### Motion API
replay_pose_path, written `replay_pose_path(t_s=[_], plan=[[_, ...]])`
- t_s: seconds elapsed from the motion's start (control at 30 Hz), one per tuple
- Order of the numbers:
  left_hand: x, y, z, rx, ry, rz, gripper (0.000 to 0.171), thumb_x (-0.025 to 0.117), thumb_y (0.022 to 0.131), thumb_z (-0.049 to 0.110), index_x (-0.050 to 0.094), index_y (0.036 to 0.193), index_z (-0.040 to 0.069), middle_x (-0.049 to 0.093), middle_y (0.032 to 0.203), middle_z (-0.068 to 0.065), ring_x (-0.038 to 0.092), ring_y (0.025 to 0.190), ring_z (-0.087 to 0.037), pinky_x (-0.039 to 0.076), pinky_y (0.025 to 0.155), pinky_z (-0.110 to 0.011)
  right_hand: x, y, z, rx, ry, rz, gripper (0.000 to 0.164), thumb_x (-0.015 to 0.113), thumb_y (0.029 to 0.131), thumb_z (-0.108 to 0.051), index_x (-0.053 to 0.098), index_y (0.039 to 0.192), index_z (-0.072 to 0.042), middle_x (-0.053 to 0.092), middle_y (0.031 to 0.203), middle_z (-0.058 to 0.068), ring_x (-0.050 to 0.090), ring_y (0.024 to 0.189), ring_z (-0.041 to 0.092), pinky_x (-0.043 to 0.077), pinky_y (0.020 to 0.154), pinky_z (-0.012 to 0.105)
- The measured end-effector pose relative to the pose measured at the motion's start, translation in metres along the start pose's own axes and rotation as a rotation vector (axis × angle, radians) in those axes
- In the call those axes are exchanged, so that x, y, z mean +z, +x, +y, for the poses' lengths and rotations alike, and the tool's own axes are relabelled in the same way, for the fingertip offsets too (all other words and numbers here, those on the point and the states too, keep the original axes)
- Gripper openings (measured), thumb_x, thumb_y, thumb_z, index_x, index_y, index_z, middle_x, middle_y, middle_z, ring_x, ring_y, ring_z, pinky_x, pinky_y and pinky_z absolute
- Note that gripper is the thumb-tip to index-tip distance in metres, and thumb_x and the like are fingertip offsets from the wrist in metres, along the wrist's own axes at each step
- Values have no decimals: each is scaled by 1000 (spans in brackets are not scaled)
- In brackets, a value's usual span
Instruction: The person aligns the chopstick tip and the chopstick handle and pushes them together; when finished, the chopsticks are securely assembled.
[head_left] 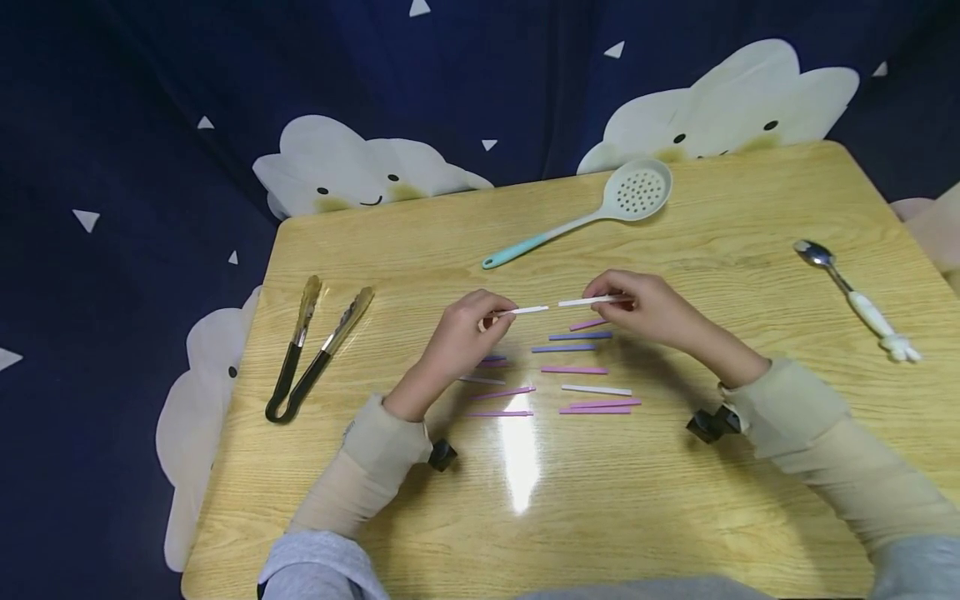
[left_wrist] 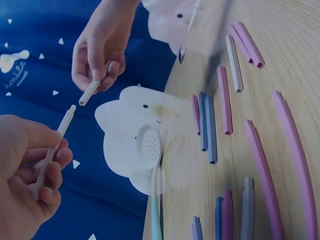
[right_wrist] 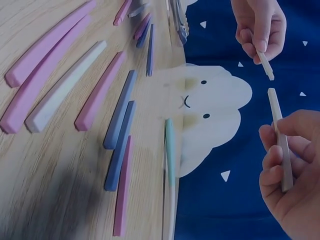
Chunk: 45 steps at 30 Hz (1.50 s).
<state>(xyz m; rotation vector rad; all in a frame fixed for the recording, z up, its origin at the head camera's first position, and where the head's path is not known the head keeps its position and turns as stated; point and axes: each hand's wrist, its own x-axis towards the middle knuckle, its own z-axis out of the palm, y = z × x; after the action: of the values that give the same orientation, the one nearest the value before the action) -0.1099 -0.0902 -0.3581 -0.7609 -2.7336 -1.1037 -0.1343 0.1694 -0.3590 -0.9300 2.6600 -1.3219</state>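
My left hand pinches a thin white square-sided stick with a narrower stepped tip. Across from it, my right hand holds another white stick, whose facing end shows a small square hole. Both sticks are raised above the table, roughly in line, tip toward end, with a small gap between them. Below the hands lie pink sticks, blue sticks and a white stick in two loose columns. My left hand and forearm partly cover the left column.
Black-handled tongs lie spread on the left of the wooden table. A slotted skimmer with a turquoise handle lies at the back. On the right is a spoon with a white handle. A dark blue curtain hangs behind the table.
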Motion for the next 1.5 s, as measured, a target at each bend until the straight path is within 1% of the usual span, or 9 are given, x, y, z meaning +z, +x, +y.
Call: replay_pose_path(t_s=[0.1, 0.27, 0.43, 0.63, 0.77, 0.87, 1.2, 1.37, 1.5], plan=[[1, -1, 1, 8, -3, 0, 14, 58, 88, 14, 67, 96, 7, 60, 83, 0, 47, 68, -9, 40, 58, -22, 0, 0, -2, -5, -4, -10, 11, 58, 83, 1, 63, 91, -5, 63, 90, 4, 60, 83, 15, 49, 72, 19], [2, -1, 3, 21, 0, 11, 14, 59, 87, 14, 67, 95, 7, 59, 82, 0, 48, 68, -10, 40, 57, -22, 1, 1, -6, -41, 1, -7, 11, 59, 83, 1, 63, 90, -5, 64, 89, 3, 60, 82, 14, 49, 71, 18], [3, 0, 3, 28, -1, 15, 14, 59, 87, 14, 67, 95, 7, 59, 82, -1, 49, 68, -13, 40, 58, -22, 1, 1, -8, -64, -6, 4, 10, 60, 82, 2, 64, 89, -5, 64, 87, 2, 58, 80, 8, 48, 69, 17], [3, 1, 3, 29, -7, 12, 14, 58, 88, 14, 67, 95, 7, 60, 83, -1, 51, 69, -16, 40, 58, -22, 1, 1, -8, -59, -11, 1, 9, 60, 82, 1, 64, 89, -5, 64, 86, 4, 57, 77, 6, 48, 66, 19], [3, 1, 3, 32, -13, 19, 13, 58, 87, 14, 67, 94, 6, 60, 83, -1, 50, 68, -13, 40, 58, -22, 1, 1, -8, -59, -13, 3, 10, 60, 82, 1, 64, 89, -6, 64, 86, 5, 56, 76, 6, 49, 66, 20], [3, 1, 3, 31, -14, 21, 13, 58, 87, 13, 67, 94, 6, 60, 82, -1, 48, 68, -11, 40, 58, -22, 1, 1, -8, -59, -14, 8, 10, 60, 82, 1, 64, 88, -6, 64, 85, 4, 56, 75, 5, 48, 65, 18], [4, 0, 0, 45, -25, 21, 14, 58, 88, 14, 67, 95, 6, 59, 81, -1, 47, 67, -11, 39, 57, -22, 2, 0, -10, -38, 1, 18, 10, 61, 82, 1, 64, 89, -5, 64, 84, 3, 56, 76, 3, 48, 67, 16], [4, 0, 0, 57, -24, 20, 14, 58, 88, 14, 67, 94, 6, 59, 80, -1, 47, 67, -10, 39, 57, -22, 3, -1, -11, -39, -5, 36, 10, 62, 81, 1, 65, 88, -6, 64, 85, 3, 56, 75, 2, 48, 67, 15], [4, -1, 2, 52, -20, 23, 13, 59, 87, 14, 67, 93, 6, 59, 81, -1, 48, 68, -12, 40, 57, -21, 5, -1, -12, -69, -18, 69, 10, 65, 78, 1, 66, 86, -6, 65, 83, 2, 56, 73, 1, 47, 64, 13]])
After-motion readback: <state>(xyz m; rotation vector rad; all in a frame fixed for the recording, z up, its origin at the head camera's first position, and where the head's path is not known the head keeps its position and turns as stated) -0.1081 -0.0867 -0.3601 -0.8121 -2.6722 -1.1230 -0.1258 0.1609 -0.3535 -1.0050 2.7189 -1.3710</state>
